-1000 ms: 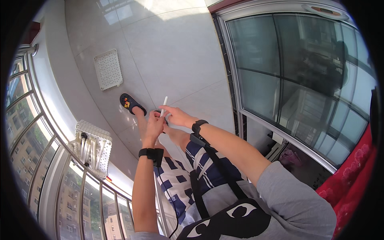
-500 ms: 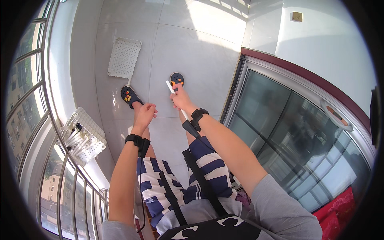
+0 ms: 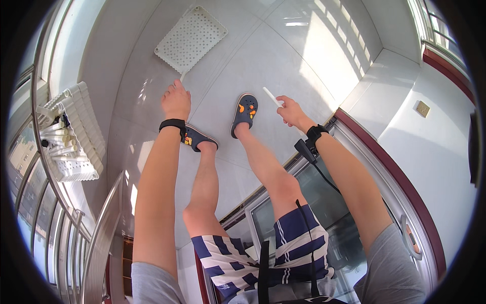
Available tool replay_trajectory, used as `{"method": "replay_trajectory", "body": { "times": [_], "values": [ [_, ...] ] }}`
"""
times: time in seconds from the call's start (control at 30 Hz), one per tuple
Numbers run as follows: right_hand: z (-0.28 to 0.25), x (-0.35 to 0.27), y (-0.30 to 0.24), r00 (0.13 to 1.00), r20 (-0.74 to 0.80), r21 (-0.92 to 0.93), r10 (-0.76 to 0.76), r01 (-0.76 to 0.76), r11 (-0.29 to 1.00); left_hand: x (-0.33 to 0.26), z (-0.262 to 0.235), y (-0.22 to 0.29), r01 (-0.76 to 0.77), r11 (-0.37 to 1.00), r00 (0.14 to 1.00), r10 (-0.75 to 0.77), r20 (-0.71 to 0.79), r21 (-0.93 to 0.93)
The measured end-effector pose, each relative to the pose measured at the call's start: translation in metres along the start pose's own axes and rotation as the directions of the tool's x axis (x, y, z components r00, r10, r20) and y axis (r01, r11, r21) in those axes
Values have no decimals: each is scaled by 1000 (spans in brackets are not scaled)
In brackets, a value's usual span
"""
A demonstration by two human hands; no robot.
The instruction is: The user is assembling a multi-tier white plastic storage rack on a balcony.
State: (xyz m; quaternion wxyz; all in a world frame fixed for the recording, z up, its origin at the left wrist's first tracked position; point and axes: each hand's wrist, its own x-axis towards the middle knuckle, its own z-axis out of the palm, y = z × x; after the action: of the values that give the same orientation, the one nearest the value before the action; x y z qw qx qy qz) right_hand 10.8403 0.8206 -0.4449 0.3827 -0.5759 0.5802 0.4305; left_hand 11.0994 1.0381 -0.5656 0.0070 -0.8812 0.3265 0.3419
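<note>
With the left hand, close by a small white stick at the near corner of the white tray, but cannot tell if pinching it. With the right hand, pinching another white stick well off to the tray's right, with its front end slanted toward the tray. Nearer with the left, and facing long tray sides that slant away rightward.
</note>
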Motion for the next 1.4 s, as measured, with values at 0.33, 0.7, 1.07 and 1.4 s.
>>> {"method": "replay_trajectory", "body": {
  "times": [0.33, 0.7, 1.07, 1.4],
  "values": [
    [130, -28, -72, 916, 84, -205, -392, 401, 893, -17, 39, -47, 68, 965, 996, -51, 72, -254],
    [162, -228, -155, 885, 54, -367, -462, 448, 815, -281, -113, -141, 166, 468, 946, -324, 6, -868],
    [141, -427, -201, 748, 354, -352, -561, 662, 662, -619, -365, -174, 22, 776, 925, -255, -282, -630],
    [143, -554, -340, 629, 585, -367, -512, 768, 524, -744, -523, -132, 3, 859, 542, -431, -721, -512]
  ]
}}
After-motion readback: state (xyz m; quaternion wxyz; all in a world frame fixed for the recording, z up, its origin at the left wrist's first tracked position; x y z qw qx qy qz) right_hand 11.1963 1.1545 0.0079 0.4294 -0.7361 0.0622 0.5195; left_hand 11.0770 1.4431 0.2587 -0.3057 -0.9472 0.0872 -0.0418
